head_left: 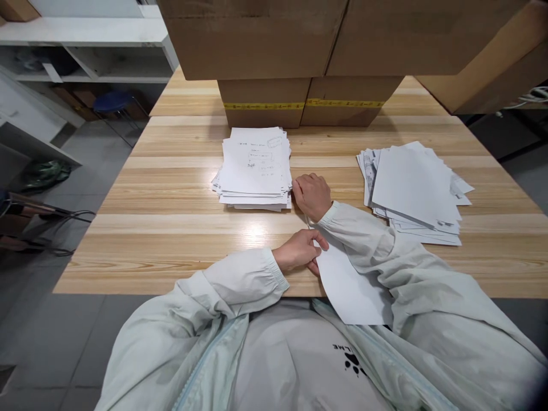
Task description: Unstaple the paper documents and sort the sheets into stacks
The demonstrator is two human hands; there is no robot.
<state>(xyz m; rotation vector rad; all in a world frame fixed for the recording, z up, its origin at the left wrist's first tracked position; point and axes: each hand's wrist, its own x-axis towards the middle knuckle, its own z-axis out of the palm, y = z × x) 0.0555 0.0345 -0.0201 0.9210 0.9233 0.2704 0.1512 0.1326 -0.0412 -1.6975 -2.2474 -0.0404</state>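
Note:
A white sheet of paper lies slanted at the table's front edge, its near end curving over the edge toward my body. My left hand pinches the sheet's left side between thumb and fingers. At the sheet's far end, my right hand is closed on it, with the fingertips mostly hidden; it rests beside the right edge of a paper stack. That stack of papers is fairly neat, and handwriting and boxed notes show on its top sheet. My right forearm covers part of the held sheet.
A looser pile of papers, blank on top, sits to the right on the wooden table. Large cardboard boxes with yellow tape stand stacked at the back. A blue stool and white shelves are at far left.

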